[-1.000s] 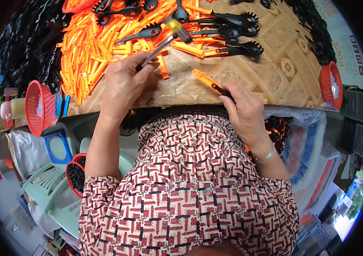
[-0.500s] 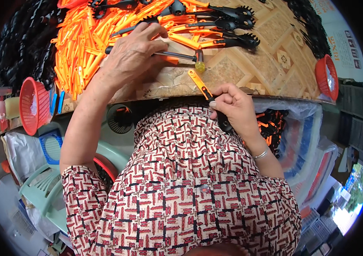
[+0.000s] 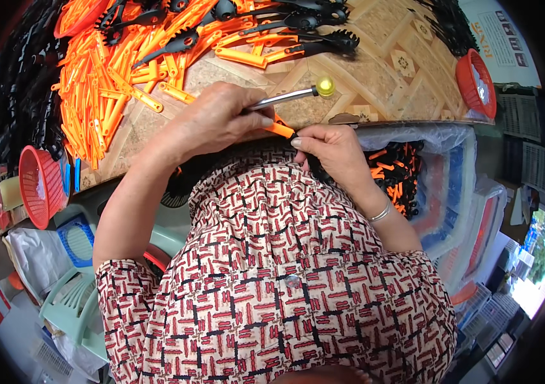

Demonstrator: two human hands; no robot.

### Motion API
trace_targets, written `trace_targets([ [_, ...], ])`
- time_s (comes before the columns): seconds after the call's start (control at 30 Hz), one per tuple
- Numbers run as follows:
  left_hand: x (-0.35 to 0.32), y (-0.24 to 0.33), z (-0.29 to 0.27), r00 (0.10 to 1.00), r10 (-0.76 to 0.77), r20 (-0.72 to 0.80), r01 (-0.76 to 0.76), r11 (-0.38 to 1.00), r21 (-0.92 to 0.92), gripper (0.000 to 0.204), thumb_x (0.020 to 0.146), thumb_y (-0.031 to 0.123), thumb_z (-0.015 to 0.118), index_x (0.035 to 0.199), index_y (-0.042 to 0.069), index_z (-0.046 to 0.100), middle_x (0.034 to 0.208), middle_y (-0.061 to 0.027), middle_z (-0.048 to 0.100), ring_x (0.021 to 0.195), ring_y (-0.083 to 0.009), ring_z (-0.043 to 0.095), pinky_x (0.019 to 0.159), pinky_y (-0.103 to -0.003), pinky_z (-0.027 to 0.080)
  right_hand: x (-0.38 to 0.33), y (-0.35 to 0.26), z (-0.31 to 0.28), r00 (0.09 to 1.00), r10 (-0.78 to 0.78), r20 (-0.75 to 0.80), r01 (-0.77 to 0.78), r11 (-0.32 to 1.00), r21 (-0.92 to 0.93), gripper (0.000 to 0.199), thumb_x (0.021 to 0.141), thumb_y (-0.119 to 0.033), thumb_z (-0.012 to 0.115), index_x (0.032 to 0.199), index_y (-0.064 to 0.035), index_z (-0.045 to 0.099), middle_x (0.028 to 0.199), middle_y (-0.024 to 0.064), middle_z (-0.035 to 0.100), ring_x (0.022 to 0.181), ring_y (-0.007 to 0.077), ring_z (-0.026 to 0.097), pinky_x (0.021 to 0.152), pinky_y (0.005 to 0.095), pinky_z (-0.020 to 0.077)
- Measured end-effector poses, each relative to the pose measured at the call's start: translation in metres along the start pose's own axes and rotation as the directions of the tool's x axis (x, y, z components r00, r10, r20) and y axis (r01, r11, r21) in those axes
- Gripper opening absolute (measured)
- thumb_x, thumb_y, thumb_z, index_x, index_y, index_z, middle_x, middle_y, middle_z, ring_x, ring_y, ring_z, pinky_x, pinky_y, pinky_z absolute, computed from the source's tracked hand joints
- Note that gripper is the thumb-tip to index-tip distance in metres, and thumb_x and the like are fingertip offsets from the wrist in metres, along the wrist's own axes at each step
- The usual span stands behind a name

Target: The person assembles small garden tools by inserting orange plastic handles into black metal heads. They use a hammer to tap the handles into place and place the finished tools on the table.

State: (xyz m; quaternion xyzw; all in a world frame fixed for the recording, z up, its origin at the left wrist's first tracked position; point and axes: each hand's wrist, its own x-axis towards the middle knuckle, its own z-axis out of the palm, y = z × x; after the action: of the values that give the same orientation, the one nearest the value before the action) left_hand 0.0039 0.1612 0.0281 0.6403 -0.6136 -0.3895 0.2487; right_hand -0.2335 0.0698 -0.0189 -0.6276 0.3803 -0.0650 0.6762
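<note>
A small mallet with a metal shaft and a round yellow face is in my left hand, whose fingers are closed around its handle end. My right hand pinches a utensil with an orange handle and a black part, held at the table's near edge above my lap. The orange handle's far end lies beside my left fingertips; whether they touch it I cannot tell. Most of the utensil's black part is hidden by my right hand and the dark shade below.
Loose orange handles are piled on the table's left side. Behind them lie black-headed utensils, including a toothed spoon. Red baskets stand at both sides. A plastic-lined crate of orange and black pieces stands below the table's right edge.
My left hand has lifted the mallet off the table and moved nearer and to the right. My right hand has shifted slightly left with the utensil, bringing both hands close together.
</note>
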Motion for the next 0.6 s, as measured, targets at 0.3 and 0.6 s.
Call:
trace_targets([
  [0.3,0.02,-0.014,0.01,0.973,0.229,-0.027,-0.217,0.948,0.234,0.02,0.091,0.016,0.071,0.102,0.0,0.07,0.094,-0.0193,0.066,0.091,-0.041,0.066,0.077,-0.049,0.051,0.007,0.005,-0.003,0.999,-0.003,0.048,0.0,0.998,0.065,0.015,0.094,-0.009,0.071,0.087,0.0039,0.074,0.067,0.005,0.069,0.054,0.0091,0.061,0.051,0.0243,0.0478],
  [0.6,0.021,-0.009,0.017,0.979,0.195,-0.065,-0.168,0.941,0.294,0.022,0.089,0.018,0.071,0.105,0.003,0.068,0.105,-0.0181,0.069,0.093,-0.0415,0.067,0.079,-0.05,0.054,0.005,-0.003,-0.001,0.997,0.058,0.046,-0.062,0.992,0.106,0.016,0.095,-0.009,0.071,0.087,0.0038,0.073,0.067,0.0053,0.068,0.053,0.0097,0.06,0.05,0.0249,0.0481],
])
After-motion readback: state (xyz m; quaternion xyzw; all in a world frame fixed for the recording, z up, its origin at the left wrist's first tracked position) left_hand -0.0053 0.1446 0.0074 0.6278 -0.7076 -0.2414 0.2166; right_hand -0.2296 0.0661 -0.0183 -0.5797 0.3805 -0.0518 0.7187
